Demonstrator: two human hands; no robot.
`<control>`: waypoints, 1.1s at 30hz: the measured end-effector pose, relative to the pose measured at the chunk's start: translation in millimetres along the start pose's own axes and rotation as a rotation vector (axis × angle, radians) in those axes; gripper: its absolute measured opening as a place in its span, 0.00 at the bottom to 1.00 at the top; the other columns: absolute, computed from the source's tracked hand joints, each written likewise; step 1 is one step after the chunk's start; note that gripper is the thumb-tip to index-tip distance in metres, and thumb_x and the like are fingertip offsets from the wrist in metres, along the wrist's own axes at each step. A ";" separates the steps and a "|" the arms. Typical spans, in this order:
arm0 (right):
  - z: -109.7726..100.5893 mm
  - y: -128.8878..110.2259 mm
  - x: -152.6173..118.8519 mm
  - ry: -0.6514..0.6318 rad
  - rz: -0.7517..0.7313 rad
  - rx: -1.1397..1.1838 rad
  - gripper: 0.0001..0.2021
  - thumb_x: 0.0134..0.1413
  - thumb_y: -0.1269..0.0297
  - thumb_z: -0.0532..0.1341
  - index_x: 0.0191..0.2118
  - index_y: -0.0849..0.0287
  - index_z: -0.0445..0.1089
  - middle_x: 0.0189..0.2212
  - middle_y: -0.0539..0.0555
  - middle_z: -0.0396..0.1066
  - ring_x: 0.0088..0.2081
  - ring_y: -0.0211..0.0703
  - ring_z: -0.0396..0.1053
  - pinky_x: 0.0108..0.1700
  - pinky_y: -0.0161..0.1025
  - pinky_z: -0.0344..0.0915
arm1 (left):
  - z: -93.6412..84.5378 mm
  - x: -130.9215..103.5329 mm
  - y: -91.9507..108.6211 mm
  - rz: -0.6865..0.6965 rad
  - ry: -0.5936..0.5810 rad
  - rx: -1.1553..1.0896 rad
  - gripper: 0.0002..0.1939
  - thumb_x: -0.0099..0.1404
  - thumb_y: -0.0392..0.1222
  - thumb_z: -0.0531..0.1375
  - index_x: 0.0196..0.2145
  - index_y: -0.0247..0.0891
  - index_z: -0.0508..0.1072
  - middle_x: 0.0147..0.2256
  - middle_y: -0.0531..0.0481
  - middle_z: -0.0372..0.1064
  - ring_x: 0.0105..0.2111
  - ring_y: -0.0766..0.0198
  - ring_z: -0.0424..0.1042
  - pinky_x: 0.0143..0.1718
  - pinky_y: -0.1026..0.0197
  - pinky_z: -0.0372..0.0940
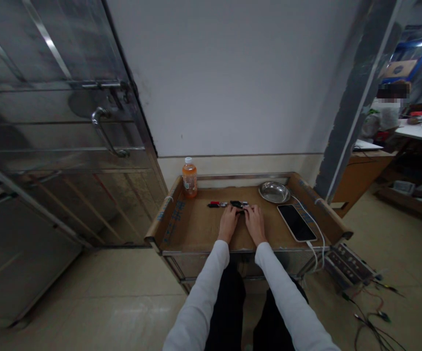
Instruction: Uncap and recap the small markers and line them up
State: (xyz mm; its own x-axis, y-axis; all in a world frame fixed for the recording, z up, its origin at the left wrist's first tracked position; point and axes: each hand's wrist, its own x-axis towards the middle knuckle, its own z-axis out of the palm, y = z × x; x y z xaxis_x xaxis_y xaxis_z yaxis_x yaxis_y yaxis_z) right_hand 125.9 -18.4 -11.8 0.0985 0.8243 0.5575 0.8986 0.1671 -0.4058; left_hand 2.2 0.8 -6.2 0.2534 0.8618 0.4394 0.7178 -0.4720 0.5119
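And here they are, both hands low over the cart top (pixel 196 226), backs up, fingers curled down and in towards each other. The left hand (pixel 229 223) has its fingertips at the near side of the pens; the right hand (pixel 254 223) mirrors it, fingertips at the other end of the same little group. Are they clamped on anything? Cannot tell: the backs of the hands hide the grip, and only a dark sliver shows between the fingertips.

Look just past the fingertips: black pens (pixel 239 203) lie crosswise there, in front of both hands. Just left of the left hand's fingers, red and black pens (pixel 217 204), too small to count, lie crosswise too.

Further out to the left of the left hand, up in the far corner, an orange drink bottle (pixel 189 179) stands upright, white cap on. Over to the right hand's side now: beyond it and to the right, a shiny metal bowl (pixel 274 193); nearer, right beside that hand's side of the cart, a phone (pixel 297 223) lying flat, dark screen up, white cable (pixel 319 231) plugged into its near end. Straight ahead of both hands, past the cart's far edge, rises the wall (pixel 233 87).
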 end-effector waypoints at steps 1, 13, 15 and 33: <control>0.3 0.2 0.1 -0.011 -0.012 0.006 0.14 0.62 0.68 0.48 0.45 0.59 0.70 0.40 0.58 0.66 0.43 0.46 0.63 0.46 0.42 0.59 | 0.5 0.5 0.1 -0.032 0.013 0.008 0.08 0.64 0.33 0.54 0.41 0.38 0.68 0.44 0.44 0.65 0.46 0.59 0.67 0.49 0.54 0.64; 2.8 2.5 -0.6 -0.095 -0.015 -0.048 0.10 0.59 0.69 0.53 0.44 0.58 0.68 0.41 0.57 0.68 0.45 0.47 0.64 0.46 0.42 0.57 | 2.9 0.8 -0.3 -0.053 0.097 0.061 0.13 0.66 0.29 0.47 0.45 0.35 0.66 0.46 0.40 0.62 0.48 0.59 0.66 0.51 0.53 0.63; 2.7 2.8 -1.2 -0.099 0.004 -0.060 0.09 0.59 0.68 0.53 0.42 0.59 0.69 0.41 0.57 0.68 0.44 0.47 0.64 0.46 0.42 0.57 | 3.8 0.7 -1.2 -0.004 0.077 0.071 0.11 0.65 0.30 0.49 0.42 0.36 0.67 0.44 0.42 0.63 0.47 0.59 0.66 0.51 0.52 0.62; 4.0 -0.5 0.0 -0.101 0.043 -0.156 0.11 0.56 0.75 0.50 0.39 0.60 0.68 0.38 0.59 0.68 0.43 0.48 0.62 0.45 0.42 0.55 | -1.1 2.5 4.1 -0.103 0.118 0.257 0.09 0.67 0.35 0.49 0.41 0.34 0.67 0.41 0.41 0.66 0.44 0.57 0.67 0.47 0.54 0.63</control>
State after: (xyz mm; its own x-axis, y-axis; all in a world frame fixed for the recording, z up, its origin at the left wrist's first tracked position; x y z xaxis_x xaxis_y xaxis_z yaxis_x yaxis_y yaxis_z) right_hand 123.7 -16.3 -14.5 0.1013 0.8804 0.4633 0.9506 0.0517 -0.3062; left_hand 5.0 0.8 -2.2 0.1038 0.8681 0.4855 0.8802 -0.3074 0.3615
